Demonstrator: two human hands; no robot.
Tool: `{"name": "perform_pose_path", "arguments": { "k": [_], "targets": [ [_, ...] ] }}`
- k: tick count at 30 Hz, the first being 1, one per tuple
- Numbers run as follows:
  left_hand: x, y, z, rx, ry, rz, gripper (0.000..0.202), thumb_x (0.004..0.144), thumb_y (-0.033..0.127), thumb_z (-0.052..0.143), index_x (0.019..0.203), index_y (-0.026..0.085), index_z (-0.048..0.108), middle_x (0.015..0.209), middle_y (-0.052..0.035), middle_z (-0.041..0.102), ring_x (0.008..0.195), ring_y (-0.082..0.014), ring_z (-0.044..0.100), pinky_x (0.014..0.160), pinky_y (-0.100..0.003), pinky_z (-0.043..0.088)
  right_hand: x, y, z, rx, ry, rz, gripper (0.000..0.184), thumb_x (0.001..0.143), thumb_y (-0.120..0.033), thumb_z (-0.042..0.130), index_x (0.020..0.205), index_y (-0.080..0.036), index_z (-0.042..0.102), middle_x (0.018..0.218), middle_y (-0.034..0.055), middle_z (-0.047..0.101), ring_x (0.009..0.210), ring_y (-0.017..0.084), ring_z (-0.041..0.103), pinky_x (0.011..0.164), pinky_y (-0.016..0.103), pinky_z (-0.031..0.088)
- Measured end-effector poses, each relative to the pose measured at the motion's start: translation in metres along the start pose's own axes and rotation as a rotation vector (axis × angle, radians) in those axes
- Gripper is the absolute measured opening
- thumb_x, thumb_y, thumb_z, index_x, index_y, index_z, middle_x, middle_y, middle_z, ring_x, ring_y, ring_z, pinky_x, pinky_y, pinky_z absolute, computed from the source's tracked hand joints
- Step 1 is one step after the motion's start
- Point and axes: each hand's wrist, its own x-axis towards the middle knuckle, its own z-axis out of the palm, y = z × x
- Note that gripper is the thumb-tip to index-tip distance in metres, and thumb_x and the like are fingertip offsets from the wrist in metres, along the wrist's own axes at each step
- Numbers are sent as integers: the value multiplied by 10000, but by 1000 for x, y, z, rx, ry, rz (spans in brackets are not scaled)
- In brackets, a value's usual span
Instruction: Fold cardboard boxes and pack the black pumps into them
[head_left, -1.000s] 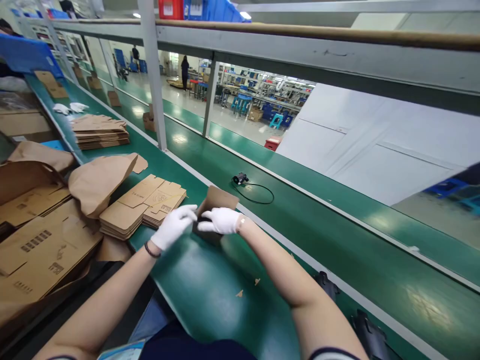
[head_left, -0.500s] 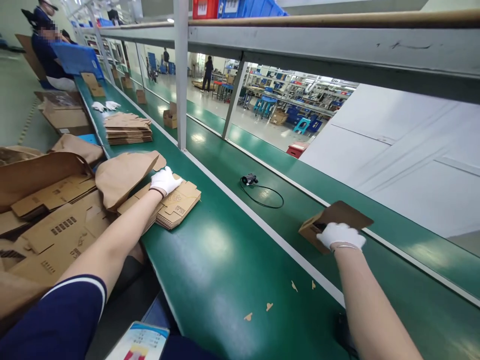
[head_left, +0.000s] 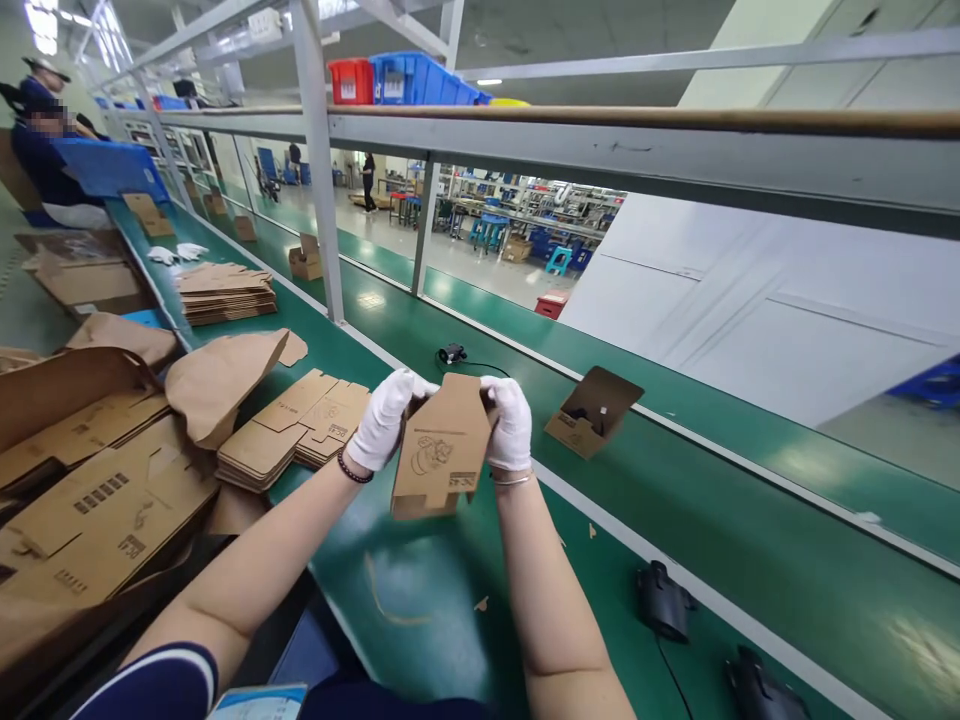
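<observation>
A brown cardboard box, printed with a line drawing, is held up over the green work surface. My left hand, in a white glove, grips its left edge. On the opposite edge, my right hand, also gloved, has its fingers wrapped round the card. The box is partly folded, and its inside is hidden from me. To the left lies a stack of flat cardboard boxes. An open carton with dark items inside stands on the belt to the right.
A small black device with a cable lies on the belt. Black devices sit at the lower right. More flat cardboard is stacked farther left. A metal post carries the overhead shelf. A person sits at the far left.
My left hand has left the flat stack and now holds a box in front of me. My right hand has released the open carton and moved left onto this box. The view has shifted.
</observation>
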Motion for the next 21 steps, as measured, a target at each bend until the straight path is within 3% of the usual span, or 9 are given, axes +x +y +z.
{"name": "perform_pose_path", "arguments": {
  "k": [2, 4, 8, 10, 12, 14, 16, 19, 21],
  "targets": [
    [-3, -13, 6, -72, 84, -18, 490, 797, 657, 545, 632, 209, 437, 542, 32, 493, 532, -122, 523, 570, -268, 457, -9, -6, -9, 46, 18, 13, 441, 925, -596, 312, 950, -220, 541, 822, 43, 651, 725, 180, 636, 788, 383, 538],
    [3, -19, 10, -54, 116, 11, 511, 739, 676, 604, 621, 214, 424, 478, 59, 404, 460, -100, 442, 500, -247, 396, -19, -13, -12, 34, 33, 36, 473, 936, -613, 287, 1105, -231, 509, 890, 44, 668, 772, 179, 655, 812, 384, 544],
    [16, -15, 16, -21, 162, 159, 545, 618, 686, 710, 833, 216, 537, 654, 29, 565, 556, -112, 530, 596, -267, 463, -37, -23, -14, -64, -78, 88, 642, 896, -704, 314, 1249, -212, 527, 1178, 97, 658, 1080, 238, 632, 905, 400, 536],
    [12, -14, 20, 24, 124, 164, 530, 636, 651, 724, 887, 208, 579, 921, -46, 659, 791, -163, 626, 773, -318, 500, -42, -24, -18, -102, -107, 106, 651, 896, -699, 326, 1221, -195, 578, 1191, 107, 664, 1101, 261, 627, 899, 417, 546],
    [-3, -19, 24, 64, -9, 67, 499, 720, 634, 666, 946, 192, 627, 1134, -98, 652, 1033, -230, 617, 930, -374, 470, -44, -22, -24, -164, -44, 77, 591, 893, -663, 387, 1157, -190, 624, 1220, 112, 653, 1104, 266, 626, 917, 425, 539],
    [-21, -28, 29, 80, -93, -69, 505, 805, 623, 572, 1038, 179, 637, 1132, -110, 663, 1078, -266, 610, 961, -415, 466, -46, -20, -28, -259, -33, 30, 467, 875, -600, 479, 993, -194, 680, 1216, 110, 654, 1092, 257, 629, 961, 418, 512],
    [-35, -35, 31, 150, 2, -104, 451, 844, 571, 539, 1038, 175, 634, 1052, -102, 677, 1013, -266, 631, 933, -434, 489, -50, -21, -27, -361, -60, -15, 333, 860, -499, 542, 822, -198, 678, 1174, 107, 670, 1072, 245, 634, 993, 413, 485],
    [-39, -33, 29, 360, 157, 88, 288, 815, 437, 602, 952, 189, 653, 1108, -95, 650, 1049, -250, 609, 987, -431, 467, -57, -26, -22, -449, 8, -123, 210, 854, -349, 530, 863, -191, 668, 1275, 130, 614, 1138, 246, 598, 1018, 435, 459],
    [-35, -26, 26, 466, 88, 211, 210, 827, 383, 572, 848, 198, 670, 1177, -90, 626, 1099, -241, 589, 1027, -412, 447, -60, -29, -18, -465, 39, -197, 200, 852, -292, 499, 853, -190, 671, 1321, 137, 583, 1161, 251, 583, 1016, 453, 457]
  ]
}}
